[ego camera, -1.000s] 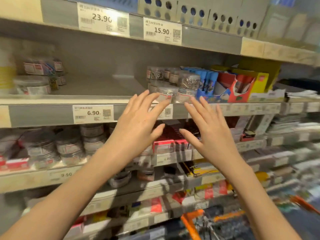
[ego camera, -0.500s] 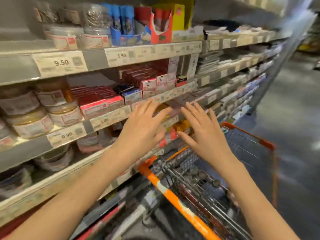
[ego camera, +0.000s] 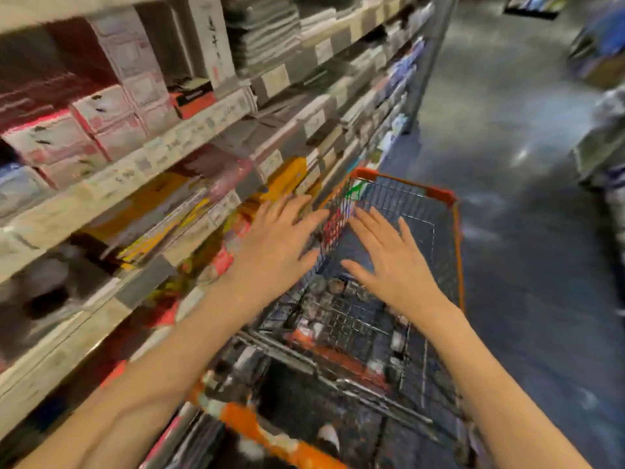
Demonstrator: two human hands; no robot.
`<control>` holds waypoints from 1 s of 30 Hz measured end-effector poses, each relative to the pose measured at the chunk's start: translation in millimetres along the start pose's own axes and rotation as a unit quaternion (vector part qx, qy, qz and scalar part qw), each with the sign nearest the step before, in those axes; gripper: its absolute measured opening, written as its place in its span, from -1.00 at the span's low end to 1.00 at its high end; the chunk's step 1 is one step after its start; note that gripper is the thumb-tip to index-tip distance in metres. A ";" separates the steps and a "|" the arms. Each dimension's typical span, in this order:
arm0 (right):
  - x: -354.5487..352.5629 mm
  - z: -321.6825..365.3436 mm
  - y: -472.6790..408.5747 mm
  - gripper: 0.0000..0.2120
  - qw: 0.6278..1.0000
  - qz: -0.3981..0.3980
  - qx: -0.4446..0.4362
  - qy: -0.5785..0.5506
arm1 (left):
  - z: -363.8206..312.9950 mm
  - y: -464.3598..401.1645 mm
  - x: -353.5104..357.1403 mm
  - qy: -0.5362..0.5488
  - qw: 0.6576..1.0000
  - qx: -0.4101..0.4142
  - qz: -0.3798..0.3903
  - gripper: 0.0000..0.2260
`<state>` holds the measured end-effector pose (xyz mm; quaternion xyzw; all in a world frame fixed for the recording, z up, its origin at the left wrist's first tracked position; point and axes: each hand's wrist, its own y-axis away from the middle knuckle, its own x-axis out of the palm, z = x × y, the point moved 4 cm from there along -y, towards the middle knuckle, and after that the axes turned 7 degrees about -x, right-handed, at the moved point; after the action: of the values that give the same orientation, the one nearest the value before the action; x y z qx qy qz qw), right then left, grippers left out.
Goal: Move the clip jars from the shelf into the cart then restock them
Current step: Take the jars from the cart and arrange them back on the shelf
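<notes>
An orange-rimmed wire cart point(ego camera: 455, 231) stands in the aisle below me, beside the shelves. Several small round clip jars point(ego camera: 329, 291) lie on its mesh floor, blurred. My left hand point(ego camera: 277, 243) hovers over the cart's left wall with fingers spread and holds nothing. My right hand point(ego camera: 389, 262) hangs above the inside of the cart, fingers straight and spread, also holding nothing. The shelf that held the clip jars is out of view above.
Shelves point(ego camera: 189, 130) packed with boxes, packets and price tags run along the left, close to the cart. The grey aisle floor point(ego camera: 507, 147) stretches to the right. Blurred goods point(ego camera: 605, 137) stand at the far right edge.
My view has swung from the upper shelf with the jars down and right to the cart. Both hands came down with it, still spread and holding nothing, and now hover over the cart.
</notes>
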<state>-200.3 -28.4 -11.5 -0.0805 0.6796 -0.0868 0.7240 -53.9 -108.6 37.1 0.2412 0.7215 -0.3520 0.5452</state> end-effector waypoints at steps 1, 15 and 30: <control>6.5 -13.6 1.0 -0.23 1.000 0.006 0.013 -0.004 | -5.5 -11.3 11.3 0.010 1.000 0.007 0.010 -0.54; 129.7 -117.5 13.0 -0.34 0.977 0.145 0.127 -0.097 | -12.9 -89.3 181.8 0.038 0.983 -0.006 0.180 -0.53; 296.8 -136.6 49.7 -0.35 0.917 0.276 0.227 -0.176 | 2.0 -78.6 367.2 0.055 0.918 0.028 0.392 -0.44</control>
<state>-317.6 -49.7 -319.7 0.2630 0.4981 -0.0203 0.8260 -216.3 -173.4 -295.2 0.5392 0.5874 -0.1163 0.5923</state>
